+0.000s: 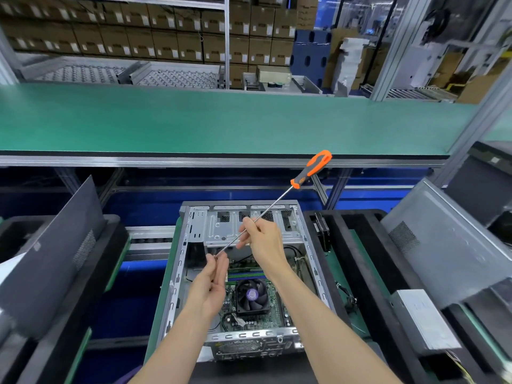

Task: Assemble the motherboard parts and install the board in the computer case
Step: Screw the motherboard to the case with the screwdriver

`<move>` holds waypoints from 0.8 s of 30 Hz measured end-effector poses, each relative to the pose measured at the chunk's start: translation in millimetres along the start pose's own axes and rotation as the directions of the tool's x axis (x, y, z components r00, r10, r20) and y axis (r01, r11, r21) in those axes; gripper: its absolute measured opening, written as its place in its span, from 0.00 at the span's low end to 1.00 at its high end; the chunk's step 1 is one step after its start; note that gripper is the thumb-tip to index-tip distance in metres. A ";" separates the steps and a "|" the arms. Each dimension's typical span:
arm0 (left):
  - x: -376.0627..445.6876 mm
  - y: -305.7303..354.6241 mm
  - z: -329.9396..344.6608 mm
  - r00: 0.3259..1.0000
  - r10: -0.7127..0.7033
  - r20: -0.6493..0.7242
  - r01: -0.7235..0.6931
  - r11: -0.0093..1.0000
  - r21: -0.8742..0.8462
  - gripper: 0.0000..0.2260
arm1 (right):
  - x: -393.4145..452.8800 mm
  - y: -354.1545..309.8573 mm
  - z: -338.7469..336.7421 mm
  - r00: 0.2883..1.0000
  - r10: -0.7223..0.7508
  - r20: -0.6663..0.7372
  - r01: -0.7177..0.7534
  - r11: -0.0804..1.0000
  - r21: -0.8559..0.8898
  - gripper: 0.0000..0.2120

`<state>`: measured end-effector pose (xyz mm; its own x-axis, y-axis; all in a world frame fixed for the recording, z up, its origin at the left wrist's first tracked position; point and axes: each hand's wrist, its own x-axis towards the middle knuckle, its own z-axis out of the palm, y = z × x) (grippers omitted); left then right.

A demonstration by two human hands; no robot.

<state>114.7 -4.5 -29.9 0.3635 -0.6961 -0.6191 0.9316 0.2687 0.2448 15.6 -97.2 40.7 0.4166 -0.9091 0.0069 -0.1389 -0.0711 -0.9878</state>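
A: Motherboard (256, 303) first: how much of it can you see?

B: Only part. It lies flat inside the open computer case (241, 275), and both forearms cross over it, so its left and right edges are covered. The black cooler fan (252, 296) in the middle shows plainly; the small parts around it are too blurred to name.

A: And the hands?

B: Both are raised above the case, over its far half. The right hand (261, 239) pinches the metal shaft of a long screwdriver (279, 200) about midway, fingers curled round it. The orange and black handle points up and away to the right, in front of the green shelf (221, 120).

A: The left?

B: The left hand (213, 281) has its fingertips brought together right at the screwdriver's tip. Whether they pinch the tip itself or something tiny against it, I cannot tell; nothing there is large enough to make out.

A: Anything cut off?

B: A grey side panel (52, 259) leans at the left, its near end blurred, and another grey panel (443, 245) at the right runs out of view.
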 end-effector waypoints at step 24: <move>-2.0 5.3 21.1 0.998 0.061 0.023 -0.059 0.996 -0.059 0.13 | -4.8 -9.3 1.0 1.000 -0.009 -0.025 0.009 1.000 0.001 0.16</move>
<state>118.9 -15.7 -11.6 0.4192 -0.6933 -0.5861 0.9070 0.3484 0.2366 15.8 -91.7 49.6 0.3952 -0.9184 0.0196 -0.1345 -0.0789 -0.9878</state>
